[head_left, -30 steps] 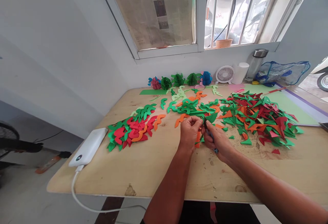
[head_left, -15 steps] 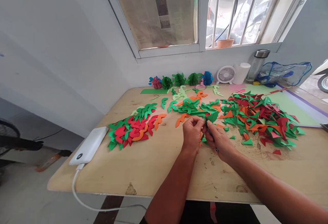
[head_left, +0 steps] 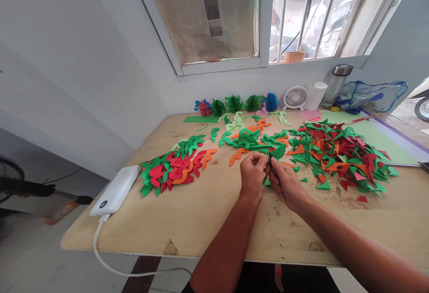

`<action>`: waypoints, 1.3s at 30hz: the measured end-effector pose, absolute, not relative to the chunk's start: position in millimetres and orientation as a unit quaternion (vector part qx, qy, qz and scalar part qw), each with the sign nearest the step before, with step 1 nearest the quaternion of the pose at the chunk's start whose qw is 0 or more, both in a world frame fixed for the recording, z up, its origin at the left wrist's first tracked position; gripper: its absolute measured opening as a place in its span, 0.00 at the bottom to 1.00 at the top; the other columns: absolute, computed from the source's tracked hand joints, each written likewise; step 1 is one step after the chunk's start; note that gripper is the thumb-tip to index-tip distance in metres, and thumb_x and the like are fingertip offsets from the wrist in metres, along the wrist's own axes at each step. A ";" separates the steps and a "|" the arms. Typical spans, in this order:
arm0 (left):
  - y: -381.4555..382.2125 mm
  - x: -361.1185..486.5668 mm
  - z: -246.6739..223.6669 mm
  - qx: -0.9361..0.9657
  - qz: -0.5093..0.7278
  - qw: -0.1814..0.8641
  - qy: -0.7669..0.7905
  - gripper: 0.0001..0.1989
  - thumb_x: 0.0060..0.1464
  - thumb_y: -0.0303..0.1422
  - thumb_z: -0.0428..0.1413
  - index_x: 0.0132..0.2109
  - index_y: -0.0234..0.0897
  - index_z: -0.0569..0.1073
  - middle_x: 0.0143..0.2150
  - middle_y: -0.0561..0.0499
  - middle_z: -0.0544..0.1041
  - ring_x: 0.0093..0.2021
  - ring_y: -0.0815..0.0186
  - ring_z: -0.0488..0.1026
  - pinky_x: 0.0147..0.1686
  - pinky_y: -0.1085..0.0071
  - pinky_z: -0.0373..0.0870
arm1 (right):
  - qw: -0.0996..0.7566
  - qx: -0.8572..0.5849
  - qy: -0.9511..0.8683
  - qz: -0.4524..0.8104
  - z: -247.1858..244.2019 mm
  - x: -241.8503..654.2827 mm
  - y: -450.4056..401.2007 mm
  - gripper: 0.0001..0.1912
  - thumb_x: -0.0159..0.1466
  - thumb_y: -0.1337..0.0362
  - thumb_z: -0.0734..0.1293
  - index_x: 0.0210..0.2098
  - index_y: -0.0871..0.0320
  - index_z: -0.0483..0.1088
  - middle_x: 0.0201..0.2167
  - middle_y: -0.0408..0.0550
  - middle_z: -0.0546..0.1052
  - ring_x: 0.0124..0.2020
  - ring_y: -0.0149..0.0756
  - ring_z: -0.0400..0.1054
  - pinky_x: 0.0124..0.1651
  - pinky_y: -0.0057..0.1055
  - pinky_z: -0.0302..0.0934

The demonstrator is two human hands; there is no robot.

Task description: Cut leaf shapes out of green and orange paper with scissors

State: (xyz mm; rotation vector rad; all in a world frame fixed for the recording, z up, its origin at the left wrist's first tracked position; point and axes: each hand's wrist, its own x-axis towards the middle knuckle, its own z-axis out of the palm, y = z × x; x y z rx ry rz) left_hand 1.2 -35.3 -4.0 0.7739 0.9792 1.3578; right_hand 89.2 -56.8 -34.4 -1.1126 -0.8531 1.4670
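Note:
Close together above the middle of the table, my two hands work at a small green paper piece (head_left: 277, 151). My left hand (head_left: 253, 170) is closed in a pinch at the paper's left edge. My right hand (head_left: 287, 181) is closed around what looks like a small pair of scissors (head_left: 283, 195), mostly hidden by the fingers, with a bluish-grey handle part showing below. Behind the hands lie green wavy paper cutouts (head_left: 248, 139) mixed with orange ones. To the right is a large heap of green, red and orange paper scraps (head_left: 338, 154).
Red and green cutouts (head_left: 174, 167) lie in a pile at left, near a white power bank (head_left: 115, 191) with a cable. Honeycomb paper figures (head_left: 234, 104), a small fan (head_left: 295, 98), a glass bottle (head_left: 337, 87) and a clear pouch (head_left: 372, 96) line the wall.
Both hands stay nearly in place. The green paper piece has shifted only slightly between the fingers.

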 end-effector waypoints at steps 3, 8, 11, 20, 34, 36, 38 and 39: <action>-35.2 1.2 -4.4 0.333 0.589 0.606 0.418 0.11 0.38 0.34 0.61 0.23 0.35 0.66 0.19 0.58 0.63 0.20 0.75 0.61 0.22 0.75 0.60 | 0.526 -0.467 -0.356 0.616 -34.4 89.2 -56.7 0.26 0.56 0.40 0.67 0.22 0.57 0.62 0.11 0.31 0.50 0.12 0.21 0.38 0.13 0.22 0.34; -34.9 1.2 -4.3 0.331 0.589 0.608 0.417 0.12 0.38 0.34 0.62 0.23 0.35 0.66 0.19 0.58 0.63 0.19 0.75 0.61 0.22 0.75 0.60 | 0.528 -0.465 -0.351 0.618 -33.8 89.3 -56.6 0.25 0.56 0.41 0.67 0.21 0.57 0.62 0.11 0.31 0.51 0.12 0.21 0.38 0.13 0.22 0.34; -34.7 1.6 -4.2 0.332 0.590 0.606 0.418 0.12 0.38 0.35 0.62 0.22 0.35 0.65 0.19 0.58 0.64 0.19 0.75 0.61 0.22 0.75 0.60 | 0.530 -0.462 -0.353 0.618 -34.6 89.2 -56.5 0.25 0.57 0.41 0.67 0.22 0.57 0.62 0.10 0.31 0.51 0.12 0.21 0.38 0.13 0.22 0.34; -31.9 -1.1 -6.3 0.333 0.589 0.581 0.452 0.10 0.40 0.34 0.62 0.24 0.34 0.69 0.22 0.54 0.71 0.23 0.72 0.68 0.26 0.74 0.66 | 0.550 -0.454 -0.335 0.616 -31.3 94.3 -53.1 0.24 0.57 0.41 0.66 0.24 0.57 0.63 0.11 0.30 0.49 0.11 0.21 0.37 0.13 0.22 0.33; -19.4 -3.1 -30.4 0.595 0.473 0.391 0.519 0.07 0.47 0.27 0.56 0.35 0.38 0.77 0.29 0.50 0.77 0.31 0.65 0.74 0.35 0.69 0.69 | 0.718 -0.447 -0.252 0.471 -27.2 129.8 -29.2 0.24 0.55 0.41 0.68 0.25 0.56 0.65 0.13 0.33 0.55 0.12 0.21 0.42 0.13 0.23 0.37; -17.2 -4.2 -31.8 0.619 0.444 0.305 0.571 0.10 0.50 0.27 0.54 0.38 0.40 0.77 0.32 0.48 0.78 0.37 0.61 0.75 0.39 0.66 0.69 | 0.724 -0.450 -0.248 0.460 -27.2 131.8 -27.4 0.24 0.55 0.41 0.68 0.24 0.56 0.65 0.12 0.34 0.55 0.12 0.22 0.43 0.13 0.23 0.38; -15.3 -4.5 -32.6 0.677 0.373 0.248 0.584 0.10 0.51 0.27 0.54 0.39 0.39 0.77 0.36 0.46 0.78 0.43 0.58 0.74 0.43 0.64 0.67 | 0.725 -0.456 -0.251 0.452 -28.5 133.1 -25.5 0.25 0.55 0.40 0.68 0.24 0.56 0.64 0.12 0.34 0.55 0.12 0.22 0.43 0.13 0.23 0.38; -14.8 -3.9 -33.0 0.707 0.334 0.222 0.583 0.09 0.51 0.27 0.54 0.39 0.38 0.77 0.39 0.45 0.78 0.46 0.57 0.73 0.45 0.63 0.67 | 0.724 -0.459 -0.252 0.450 -29.4 133.5 -24.5 0.25 0.55 0.40 0.67 0.24 0.56 0.64 0.12 0.34 0.55 0.11 0.22 0.43 0.13 0.24 0.38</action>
